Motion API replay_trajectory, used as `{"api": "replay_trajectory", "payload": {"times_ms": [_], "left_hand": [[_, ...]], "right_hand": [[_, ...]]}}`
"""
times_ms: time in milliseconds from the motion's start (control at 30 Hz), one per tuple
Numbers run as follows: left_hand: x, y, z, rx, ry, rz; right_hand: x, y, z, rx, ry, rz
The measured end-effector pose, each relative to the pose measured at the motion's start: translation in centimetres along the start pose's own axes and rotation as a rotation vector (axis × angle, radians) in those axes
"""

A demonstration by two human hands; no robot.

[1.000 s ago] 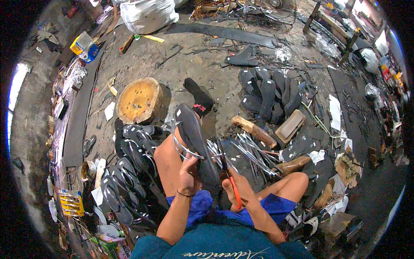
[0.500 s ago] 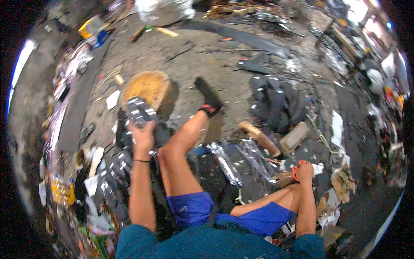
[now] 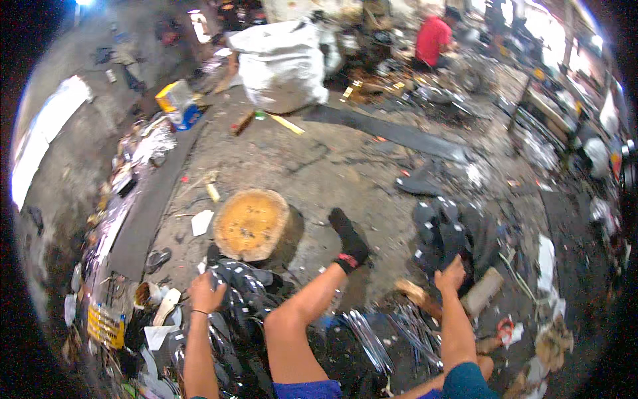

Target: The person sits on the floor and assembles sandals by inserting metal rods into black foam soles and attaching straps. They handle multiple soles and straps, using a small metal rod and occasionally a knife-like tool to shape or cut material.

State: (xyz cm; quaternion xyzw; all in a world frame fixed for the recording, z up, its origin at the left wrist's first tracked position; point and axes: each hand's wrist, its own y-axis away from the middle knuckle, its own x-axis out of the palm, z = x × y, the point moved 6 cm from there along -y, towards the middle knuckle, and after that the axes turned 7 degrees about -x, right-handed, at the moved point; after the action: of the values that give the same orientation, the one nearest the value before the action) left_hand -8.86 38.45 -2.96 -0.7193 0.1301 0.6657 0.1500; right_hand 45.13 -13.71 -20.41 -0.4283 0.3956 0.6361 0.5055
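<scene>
My left hand (image 3: 207, 292) is at the left edge of a heap of glossy black curved pieces (image 3: 242, 282), thumb apart from the fingers, with nothing visible in it. At the right, my right hand (image 3: 452, 274) touches or hovers just at the near edge of a stack of dark, sole-shaped pieces (image 3: 440, 233). Its fingertips are blurred against them, so a grip cannot be made out. Scissors with orange-red handles (image 3: 506, 328) lie on the ground right of my right forearm. Beyond the left heap stands a round wooden block (image 3: 251, 223) with a worn yellowish top.
Wood pieces (image 3: 484, 291) lie beside the right stack. Dark shiny strips (image 3: 369, 342) lie between my legs. Farther off are a large white sack (image 3: 282, 66), a long dark strip (image 3: 392, 133) and a person in red (image 3: 432, 41). A yellow crate (image 3: 106, 326) sits at left.
The view has tilted up. My left hand has let go of a glossy dark sole-shaped piece. My right hand has left the scissors and reached forward to the dark stack.
</scene>
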Motion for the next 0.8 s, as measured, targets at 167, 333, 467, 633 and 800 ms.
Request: {"api": "replay_trajectory", "payload": {"times_ms": [167, 333, 467, 633, 800], "left_hand": [[-2.1, 8.2, -18.7, 0.230, 0.882, 0.259], [-4.1, 16.2, -28.6, 0.340, 1.176, 0.392], [-5.4, 22.8, -26.5, 0.592, 0.979, 0.598], [-3.2, 30.3, -23.0, 0.492, 1.106, 0.958], [-3.1, 32.7, -22.3, 0.374, 1.116, 0.747]], "right_hand": [[-2.5, 10.3, 8.2, -0.276, -0.808, -0.070], [-8.8, 32.4, 16.3, -0.762, -0.637, 0.123], [-12.4, 34.6, 13.0, -0.224, -1.321, 0.363], [-16.9, 36.2, 11.8, -0.485, -0.898, 0.407], [-19.7, 39.9, 12.7, -0.605, -0.811, 0.158]]}}
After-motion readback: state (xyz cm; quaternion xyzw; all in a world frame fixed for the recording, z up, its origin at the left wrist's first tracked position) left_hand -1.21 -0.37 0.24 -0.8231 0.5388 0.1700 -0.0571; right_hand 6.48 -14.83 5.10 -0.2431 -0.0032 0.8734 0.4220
